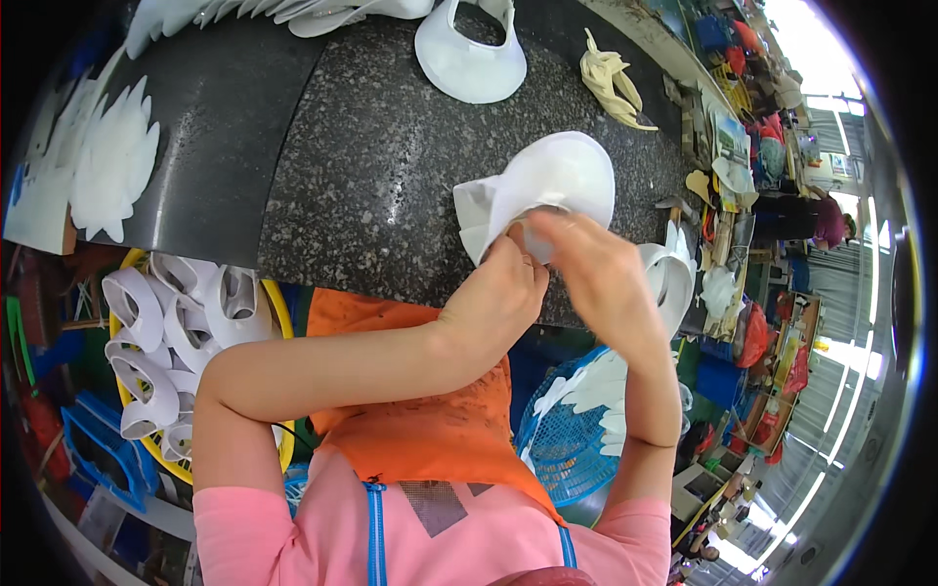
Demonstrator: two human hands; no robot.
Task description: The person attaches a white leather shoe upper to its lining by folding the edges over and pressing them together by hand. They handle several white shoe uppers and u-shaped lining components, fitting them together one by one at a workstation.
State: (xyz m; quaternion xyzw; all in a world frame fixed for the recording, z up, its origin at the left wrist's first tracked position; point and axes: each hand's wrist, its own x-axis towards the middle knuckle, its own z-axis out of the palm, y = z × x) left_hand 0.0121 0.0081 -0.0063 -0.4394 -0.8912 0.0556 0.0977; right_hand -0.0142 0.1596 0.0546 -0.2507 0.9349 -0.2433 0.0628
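Note:
Over the near edge of the dark speckled worktop (381,146), both my hands work at a white shoe upper (567,171), a smooth piece with a rounded front. My left hand (503,283) is closed, its fingers gripping the near edge of the upper. Close beside it, my right hand (596,259) bends its fingers over the opening of the same piece. The fingertips of both hands are partly hidden. White flaps (476,210) stick out at the left of the upper. Another white upper (669,283) lies just right of my right hand, partly covered by it.
Farther back lie a white upper (471,63) and a cream glove (611,78). White leaf-shaped pieces (117,161) are stacked at the left. A yellow-rimmed basket (284,313) of uppers stands at lower left, a blue basket (562,474) at lower right. A hammer (674,203) lies right.

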